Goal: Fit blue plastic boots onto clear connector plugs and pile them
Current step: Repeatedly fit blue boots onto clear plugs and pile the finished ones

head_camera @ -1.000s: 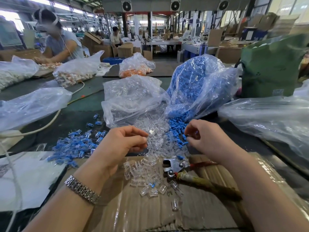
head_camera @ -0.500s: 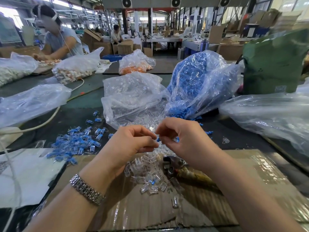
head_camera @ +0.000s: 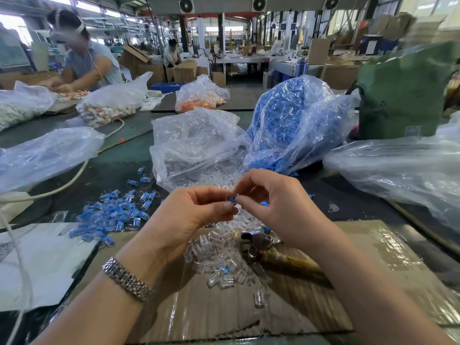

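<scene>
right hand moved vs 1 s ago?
Yes. The right hand has moved left, away from the spilled blue boots by the blue-filled clear plastic bag, to meet the left hand at centre.

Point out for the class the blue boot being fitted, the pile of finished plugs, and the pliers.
blue boot (head_camera: 233,198), head view, its visible blue edge between the fingertips.
pile of finished plugs (head_camera: 117,215), head view, middle of the heap.
pliers (head_camera: 258,239), head view, the metal head.

Place: factory assembly hall.
Roof: wall fans (head_camera: 186,4) over a long open floor.
Benches: long worktables (head_camera: 129,145) heaped with bulk bags (head_camera: 291,120) of small plastic parts.
Stock: stacked cartons (head_camera: 184,70) at the back.
People: other workers (head_camera: 84,58) sorting parts at benches.
Tool: pliers (head_camera: 258,241) on cardboard.
</scene>
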Demonstrator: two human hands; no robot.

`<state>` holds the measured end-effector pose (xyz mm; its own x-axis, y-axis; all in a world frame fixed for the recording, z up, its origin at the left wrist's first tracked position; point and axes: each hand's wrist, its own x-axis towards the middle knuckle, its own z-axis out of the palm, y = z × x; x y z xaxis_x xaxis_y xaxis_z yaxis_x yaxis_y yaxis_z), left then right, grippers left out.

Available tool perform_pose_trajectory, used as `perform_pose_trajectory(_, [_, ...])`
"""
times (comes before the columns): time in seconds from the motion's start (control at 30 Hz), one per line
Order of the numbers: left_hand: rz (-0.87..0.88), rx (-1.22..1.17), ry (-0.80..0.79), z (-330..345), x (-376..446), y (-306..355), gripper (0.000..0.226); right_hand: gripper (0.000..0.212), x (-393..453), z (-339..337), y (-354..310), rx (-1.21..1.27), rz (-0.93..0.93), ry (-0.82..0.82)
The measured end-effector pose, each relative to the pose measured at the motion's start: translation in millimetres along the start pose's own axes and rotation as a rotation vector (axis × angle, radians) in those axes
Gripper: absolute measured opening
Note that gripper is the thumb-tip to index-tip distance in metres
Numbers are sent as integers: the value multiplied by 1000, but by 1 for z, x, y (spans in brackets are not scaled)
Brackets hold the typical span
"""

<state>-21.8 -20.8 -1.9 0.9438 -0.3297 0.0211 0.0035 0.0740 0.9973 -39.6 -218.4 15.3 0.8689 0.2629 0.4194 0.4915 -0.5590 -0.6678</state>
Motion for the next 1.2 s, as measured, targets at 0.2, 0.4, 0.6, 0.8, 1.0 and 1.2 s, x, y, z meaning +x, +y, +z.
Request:
perform_pose_trajectory(0.2, [12,24,-9,0,1,-3,27,5,0,-1,2,-75,-46,-15])
perform_pose_trajectory(0.4, [-4,17,-51,-4,1,-3,24,14,-1,-7,-1,-111,19,-65])
perform_pose_trajectory(0.6, [-34,-67,15,-7,1,-2,26,55,-17,-52,9,-487,333,-629])
perform_pose_trajectory(0.8, [-26,-72,32,-10,1,-2,27,40,-17,-46,2,-585,308,-692])
perform_pose_trajectory(1.0, [10,-154,111,-9,2,1,23,44,-18,-51,0,-286,416,-548])
perform_pose_trajectory(1.2, [15,-235,142,0,2,2,25,8,-11,-47,1,-81,368,-437])
